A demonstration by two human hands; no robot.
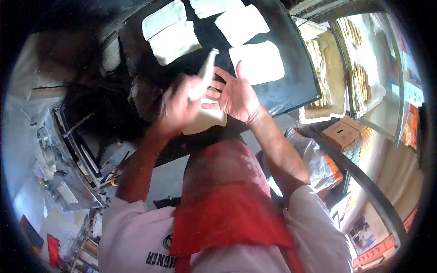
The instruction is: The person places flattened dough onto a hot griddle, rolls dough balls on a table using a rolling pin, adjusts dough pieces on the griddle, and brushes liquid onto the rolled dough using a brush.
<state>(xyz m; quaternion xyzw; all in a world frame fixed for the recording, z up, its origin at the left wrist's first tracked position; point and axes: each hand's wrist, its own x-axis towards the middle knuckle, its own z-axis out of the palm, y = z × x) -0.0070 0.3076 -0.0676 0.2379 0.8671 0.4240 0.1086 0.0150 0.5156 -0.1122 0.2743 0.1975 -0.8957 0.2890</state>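
Left hand (179,103) blurred; right hand (239,96) near, palm showing, fingers (226,76) spread.

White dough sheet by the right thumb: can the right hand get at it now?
Probably yes: the right hand looks open and partly overlaps the dough sheet in view; nothing else covers it. Actual gap is hard to judge.

The flat sheets (258,63) are white, the worktop (298,84) black, the apron (227,218) red, the shirt (318,227) pale with dark lettering (160,260).
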